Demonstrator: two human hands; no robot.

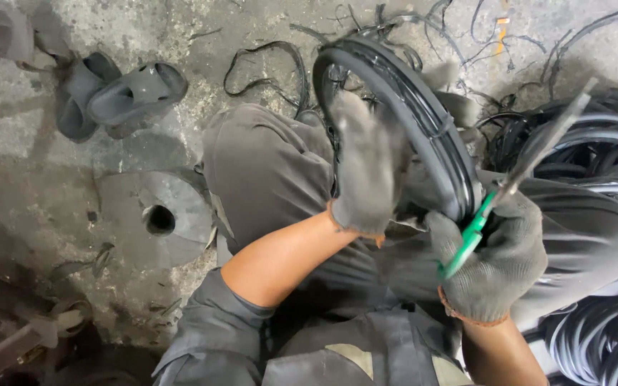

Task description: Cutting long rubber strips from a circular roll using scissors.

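While the black rubber ring [423, 121] stands on edge across the seated person's lap, propped between the knees so that its rim faces both hands, the left hand [366, 168] in a grey knit glove lies flat against its inner side, fingers spread and pressed on the rubber to steady it rather than closed around it. The right hand [498, 261], gloved alike, is clenched around the green handle of a pair of shears [523, 171], whose grey blades point up and away beside the ring's outer edge. Motion blur smears the left glove and the blades, so whether the blades touch the rubber is hard to tell. A heap of black rings [609, 143] at the right runs out of view, thin rubber trimmings [266, 68] litter the concrete floor [37, 179], and the lap hides the ring's lower part
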